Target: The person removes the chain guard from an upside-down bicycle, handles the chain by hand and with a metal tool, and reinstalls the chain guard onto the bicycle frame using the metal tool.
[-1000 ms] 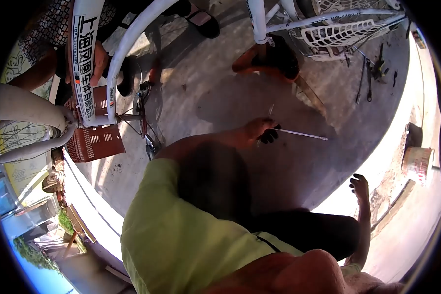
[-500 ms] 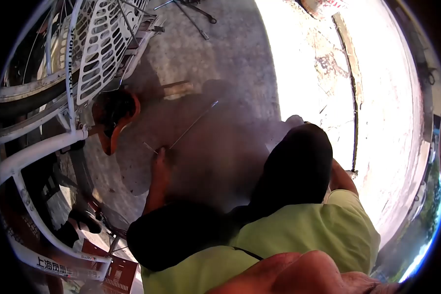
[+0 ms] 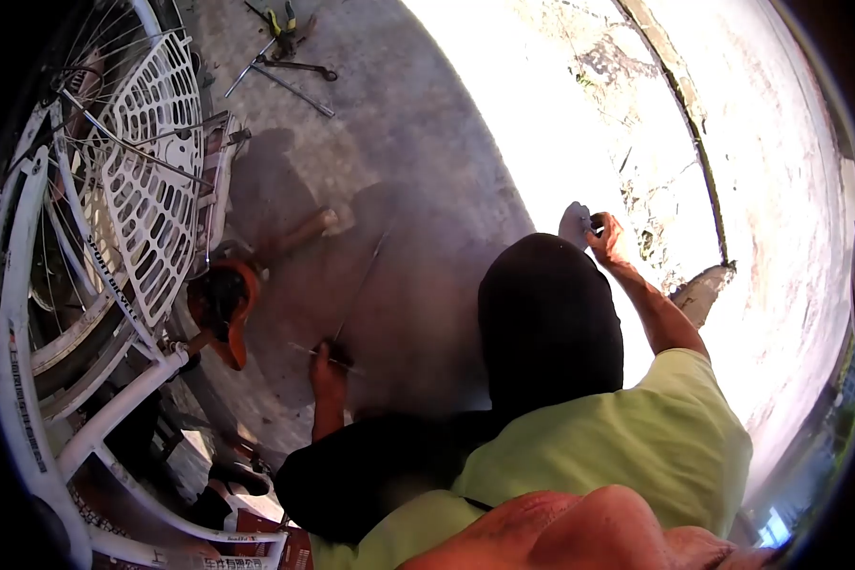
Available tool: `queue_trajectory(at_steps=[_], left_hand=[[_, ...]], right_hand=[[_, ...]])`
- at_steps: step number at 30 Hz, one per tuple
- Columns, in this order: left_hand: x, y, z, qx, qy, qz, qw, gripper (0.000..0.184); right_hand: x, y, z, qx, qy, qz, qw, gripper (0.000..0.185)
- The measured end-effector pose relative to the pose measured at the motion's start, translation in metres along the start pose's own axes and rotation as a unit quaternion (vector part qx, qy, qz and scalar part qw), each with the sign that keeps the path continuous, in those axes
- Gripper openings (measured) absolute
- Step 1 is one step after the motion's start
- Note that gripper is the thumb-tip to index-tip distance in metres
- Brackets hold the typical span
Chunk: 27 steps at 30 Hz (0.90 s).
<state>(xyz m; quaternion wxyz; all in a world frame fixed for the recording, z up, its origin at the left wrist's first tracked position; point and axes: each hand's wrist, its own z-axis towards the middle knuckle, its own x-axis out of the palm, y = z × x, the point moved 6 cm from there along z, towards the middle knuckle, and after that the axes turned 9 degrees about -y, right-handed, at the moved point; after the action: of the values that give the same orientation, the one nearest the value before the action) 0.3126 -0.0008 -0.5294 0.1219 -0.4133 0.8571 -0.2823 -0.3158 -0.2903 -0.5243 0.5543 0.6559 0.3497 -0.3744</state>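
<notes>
My left hand (image 3: 328,377) is closed around the crossbar end of a thin metal T-handle wrench (image 3: 361,288). The wrench's long shaft points away from me over the concrete floor. Out past my right knee, my right hand (image 3: 610,244) is raised beside a greyish foot or shoe tip (image 3: 574,224). Its fingers are bent together at a small dark thing (image 3: 596,226), too small to name. To the left of my left hand is an orange-rimmed black part (image 3: 226,309) close to the white bicycle frame (image 3: 128,404).
A bicycle with a white slotted wheel guard (image 3: 152,180) takes up the left side. Beside it lies a wooden handle (image 3: 299,237). Yellow-handled pliers (image 3: 280,33), a wrench (image 3: 302,67) and metal rods lie farther off. Another person's sandalled foot (image 3: 242,478) shows lower left.
My right hand has come into view from behind my knee, up to the foot. My left hand keeps the T-handle wrench. The view has shifted, showing more tools and bicycle.
</notes>
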Motion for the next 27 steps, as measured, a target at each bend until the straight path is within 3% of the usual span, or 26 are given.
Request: queue_trajectory(at_steps=[4,6,7,9,11,14,16,18,19,21,22,24,27], left_hand=[[-0.015,0.018,0.025,0.003,-0.005,-0.048,0.999,0.030],[0.007,-0.006,0.002,0.048,0.060,0.000,0.997,0.026],[0.006,-0.012,-0.004,0.040,0.011,0.013,0.999,0.025],[-0.022,-0.007,0.016,0.093,-0.035,0.221,0.970,0.032],[-0.014,-0.045,-0.019,0.052,-0.051,0.330,0.941,0.039],[-0.016,-0.098,-0.052,0.254,-0.103,0.488,0.829,0.038],[-0.028,-0.116,-0.045,0.449,-0.034,0.458,0.767,0.035],[-0.028,-0.142,-0.032,0.446,0.012,0.313,0.838,0.030],[-0.016,-0.163,-0.036,0.336,0.029,0.181,0.924,0.028],[0.029,-0.255,-0.153,0.491,0.001,0.238,0.838,0.028],[0.041,-0.276,-0.182,0.517,0.034,0.187,0.835,0.029],[0.054,-0.297,-0.209,0.571,0.079,0.130,0.807,0.031],[0.051,-0.316,-0.235,0.644,0.084,0.150,0.745,0.033]], right_hand=[[0.007,0.010,0.018,-0.033,0.057,-0.054,0.996,0.028],[0.012,0.021,0.032,-0.115,0.031,-0.083,0.989,0.023],[0.021,0.026,0.043,-0.110,0.063,-0.059,0.990,0.023],[0.039,0.041,0.076,-0.063,0.143,-0.005,0.988,0.025],[0.042,0.083,0.101,-0.001,0.223,0.039,0.974,0.026],[0.016,0.192,0.113,-0.012,0.260,0.114,0.959,0.029],[0.005,0.298,0.109,-0.086,0.279,0.180,0.940,0.017],[-0.005,0.410,0.082,-0.122,0.381,0.263,0.878,0.018],[-0.015,0.463,0.059,-0.164,0.403,0.275,0.857,0.019],[-0.022,0.554,0.002,-0.228,0.454,0.283,0.813,0.019],[-0.023,0.588,-0.026,-0.246,0.481,0.278,0.794,0.019],[-0.029,0.637,-0.080,-0.292,0.513,0.289,0.754,0.019],[-0.021,0.671,-0.127,-0.306,0.563,0.324,0.696,0.020]])
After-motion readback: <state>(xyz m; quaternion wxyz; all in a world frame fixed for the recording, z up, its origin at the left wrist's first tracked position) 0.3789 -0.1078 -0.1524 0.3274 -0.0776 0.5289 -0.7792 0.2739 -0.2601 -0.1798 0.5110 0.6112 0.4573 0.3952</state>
